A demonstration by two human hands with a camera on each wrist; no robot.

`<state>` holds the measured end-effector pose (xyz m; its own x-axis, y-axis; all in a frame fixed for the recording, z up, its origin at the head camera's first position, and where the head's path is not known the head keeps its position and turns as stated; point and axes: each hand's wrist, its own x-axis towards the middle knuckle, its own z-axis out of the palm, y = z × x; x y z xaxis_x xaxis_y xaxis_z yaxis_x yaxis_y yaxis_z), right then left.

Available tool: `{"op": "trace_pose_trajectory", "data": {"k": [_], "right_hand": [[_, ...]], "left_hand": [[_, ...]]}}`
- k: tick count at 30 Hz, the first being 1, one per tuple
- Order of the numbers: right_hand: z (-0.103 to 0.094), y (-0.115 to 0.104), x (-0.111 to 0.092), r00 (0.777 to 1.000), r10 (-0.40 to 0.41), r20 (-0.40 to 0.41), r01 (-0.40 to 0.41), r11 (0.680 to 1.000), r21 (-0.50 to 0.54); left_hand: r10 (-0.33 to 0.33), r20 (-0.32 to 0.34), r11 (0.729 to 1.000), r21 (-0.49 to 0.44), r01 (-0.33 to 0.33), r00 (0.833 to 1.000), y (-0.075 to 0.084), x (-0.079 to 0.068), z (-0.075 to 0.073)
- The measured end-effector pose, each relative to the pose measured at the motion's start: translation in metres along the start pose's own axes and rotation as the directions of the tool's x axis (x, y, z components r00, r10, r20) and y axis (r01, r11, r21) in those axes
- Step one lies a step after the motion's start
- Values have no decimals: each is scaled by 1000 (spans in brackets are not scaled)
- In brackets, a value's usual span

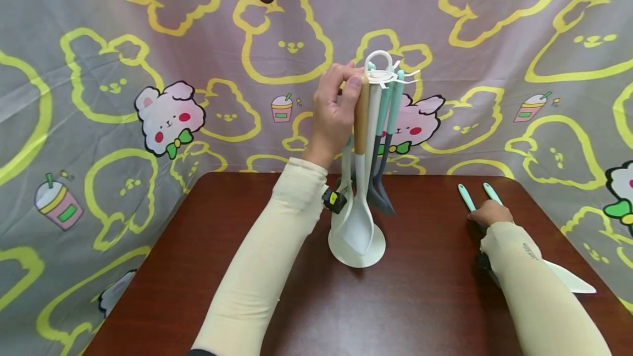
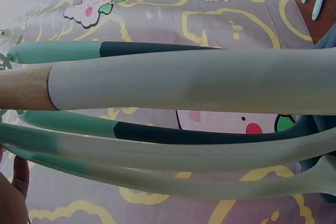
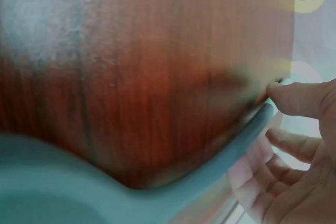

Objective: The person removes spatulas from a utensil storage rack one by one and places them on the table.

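Observation:
My left hand [image 1: 333, 106] grips the top of a white utensil rack [image 1: 357, 260], its thumb beside the wooden handle of a white spoon [image 1: 359, 224]. In the left wrist view a fingertip lies next to a mint handle [image 2: 31, 139]. White and dark-headed utensils hang around the post. At the right of the table, my right hand [image 1: 489, 214] pinches a mint-handled utensil [image 1: 465, 195] lying down. The right wrist view shows thumb and fingers around its blue-grey shaft [image 3: 231, 153]; the head is cut off, so its kind is unclear.
A second mint handle [image 1: 492, 194] lies beside the right hand. A white utensil head [image 1: 568, 278] shows from under the right sleeve. The dark wooden table [image 1: 222, 246] has a patterned curtain [image 1: 296, 15] behind it and at both sides.

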<state>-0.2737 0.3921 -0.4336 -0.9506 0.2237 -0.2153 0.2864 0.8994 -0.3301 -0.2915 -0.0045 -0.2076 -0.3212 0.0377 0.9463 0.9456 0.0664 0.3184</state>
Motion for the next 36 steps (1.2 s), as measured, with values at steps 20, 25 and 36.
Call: {"op": "trace_pose_trajectory", "data": {"k": [20,25,36], "right_hand": [[-33,-90,-16,974,-139,-179,156,984,86],[-39,-104,-17,970,-165,-177,186,977,106],[-39,-118,-17,932,-283,-228,317,939,130]], "left_hand": [[24,-29,1000,-1,-24,999,-1,0,1],[26,-33,1000,-8,-26,999,-2,0,3],[40,-60,999,-11,-41,997,-4,-1,5]]}}
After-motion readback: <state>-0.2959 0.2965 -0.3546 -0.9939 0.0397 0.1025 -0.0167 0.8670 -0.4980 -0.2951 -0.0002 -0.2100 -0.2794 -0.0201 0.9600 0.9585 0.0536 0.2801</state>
